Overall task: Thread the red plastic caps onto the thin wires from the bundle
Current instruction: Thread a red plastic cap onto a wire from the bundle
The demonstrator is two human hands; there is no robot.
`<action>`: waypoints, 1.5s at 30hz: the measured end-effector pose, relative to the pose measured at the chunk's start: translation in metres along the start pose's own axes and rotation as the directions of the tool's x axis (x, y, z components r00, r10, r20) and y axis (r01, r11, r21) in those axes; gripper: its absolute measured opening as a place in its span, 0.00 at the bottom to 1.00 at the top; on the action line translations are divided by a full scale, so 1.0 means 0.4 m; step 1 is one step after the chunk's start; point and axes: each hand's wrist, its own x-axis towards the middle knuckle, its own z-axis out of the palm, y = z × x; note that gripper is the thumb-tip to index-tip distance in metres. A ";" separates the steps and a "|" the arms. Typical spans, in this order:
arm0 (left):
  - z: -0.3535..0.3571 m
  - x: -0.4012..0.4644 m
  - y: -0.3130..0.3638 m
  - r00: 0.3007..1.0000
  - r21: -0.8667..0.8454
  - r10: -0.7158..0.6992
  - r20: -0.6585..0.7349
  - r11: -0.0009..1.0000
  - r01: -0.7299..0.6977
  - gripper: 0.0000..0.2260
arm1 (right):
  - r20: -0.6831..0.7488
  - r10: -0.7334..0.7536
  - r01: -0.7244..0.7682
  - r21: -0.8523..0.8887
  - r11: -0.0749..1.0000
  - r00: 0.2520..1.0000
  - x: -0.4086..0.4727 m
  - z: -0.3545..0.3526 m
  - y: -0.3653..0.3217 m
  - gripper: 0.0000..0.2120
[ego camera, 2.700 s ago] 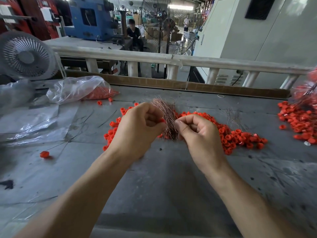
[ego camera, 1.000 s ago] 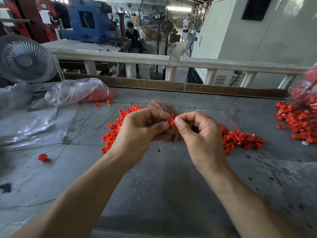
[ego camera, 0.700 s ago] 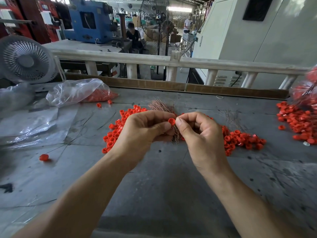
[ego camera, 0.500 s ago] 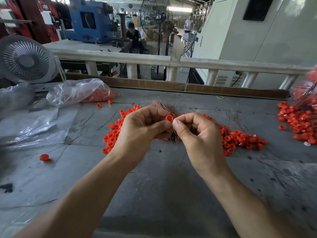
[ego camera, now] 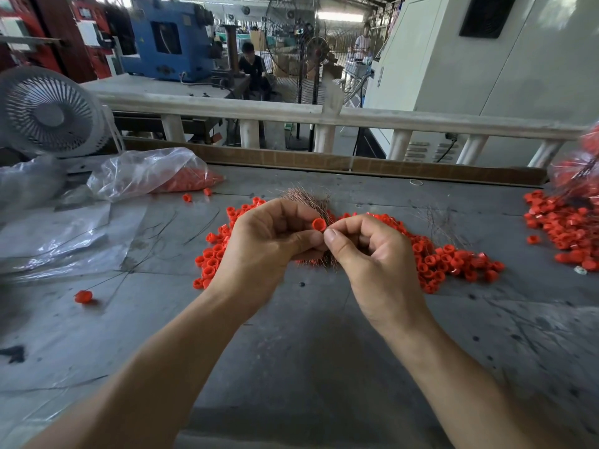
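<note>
My left hand point(ego camera: 269, 244) grips a bundle of thin copper-coloured wires point(ego camera: 309, 197), whose ends fan out above and below the fist. Its thumb and forefinger also pinch a red plastic cap point(ego camera: 319, 224), open end facing me. My right hand point(ego camera: 372, 254) has curled fingers, and its thumb and forefinger meet right beside the cap, pinching what looks like a single wire too thin to make out. A wide heap of loose red caps point(ego camera: 453, 260) lies on the grey table behind both hands.
A clear bag of red caps point(ego camera: 152, 173) lies at the back left next to a white fan point(ego camera: 48, 111). More caps point(ego camera: 564, 225) are heaped at the right edge. A stray cap on a wire point(ego camera: 83, 296) and plastic sheeting point(ego camera: 58, 234) lie on the left.
Earlier my fingers worked in the wire bundle with no cap showing. A red cap now sits between my left fingertips, and the right fingertips have closed in beside it.
</note>
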 end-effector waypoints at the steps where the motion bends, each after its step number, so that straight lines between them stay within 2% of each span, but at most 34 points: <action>1: 0.000 0.001 0.000 1.000 0.010 0.003 0.002 1.000 -0.003 0.09 | -0.002 -0.001 0.001 -0.002 1.000 1.000 0.000 0.000 0.000 0.03; 8: -0.004 -0.001 0.009 1.000 0.030 0.014 0.025 0.999 -0.014 0.08 | -0.036 0.011 -0.012 -0.027 1.000 0.999 0.001 -0.004 -0.001 0.05; 18: -0.005 0.001 0.006 1.000 0.065 0.007 -0.025 0.998 -0.005 0.06 | -0.045 0.011 -0.013 -0.048 0.999 0.999 0.000 -0.002 -0.006 0.05; 29: -0.001 0.000 0.012 0.997 -0.031 -0.077 -0.013 0.997 0.076 0.05 | -0.043 -0.006 0.005 -0.010 1.000 0.999 0.005 -0.005 0.003 0.05; 37: -0.008 0.001 0.008 0.994 -0.044 -0.107 0.028 0.993 0.108 0.09 | -0.020 -0.010 0.010 0.015 1.000 1.000 0.007 -0.008 0.005 0.04; 45: -0.002 -0.007 0.016 0.992 -0.038 -0.115 0.044 0.992 0.117 0.09 | -0.012 0.060 -0.060 0.064 0.996 0.998 0.008 -0.011 0.004 0.07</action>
